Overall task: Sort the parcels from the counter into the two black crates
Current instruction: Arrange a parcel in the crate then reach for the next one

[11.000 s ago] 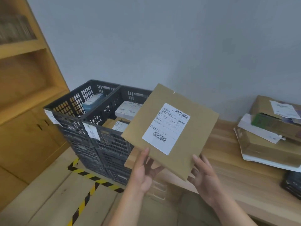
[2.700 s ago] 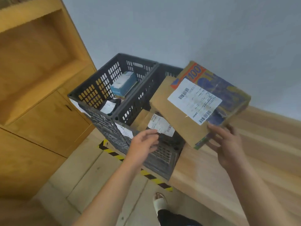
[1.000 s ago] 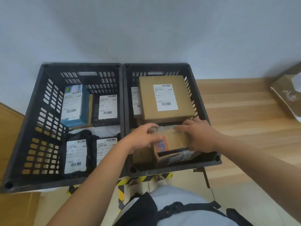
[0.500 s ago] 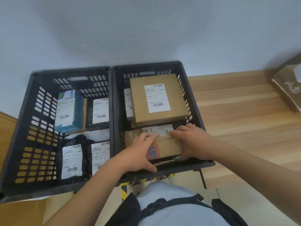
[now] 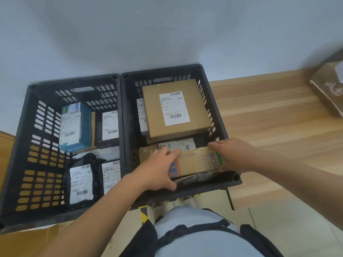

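Cardboard, printed orange and blue at one end and green at the other, makes up the parcel (image 5: pixel 196 162) I have between both hands. It stands on its long edge at the near end of the right crate (image 5: pixel 161 70), just behind the near wall. My left hand (image 5: pixel 157 169) clasps its left end, fingers over the top edge and thumb down the near face. My right hand (image 5: pixel 235 156) wraps the right end, fingers over the top. Both are closed on it.

I judge it stiff and fairly light, a box that will not sag, so the two ends are the right places to hold. The printed faces may be a little slick, and the fit looks tight. Under it lies something dark and crinkled that I cannot make out.

Farther in, a flat brown box (image 5: pixel 176 110) lies label up. To the left, the left crate (image 5: pixel 74 81) holds black pouches (image 5: pixel 81 180) near and a blue box (image 5: pixel 76 127) far. On the counter (image 5: pixel 269 117) to the right, at its far end, a wrapped parcel (image 5: pixel 328 89) waits.
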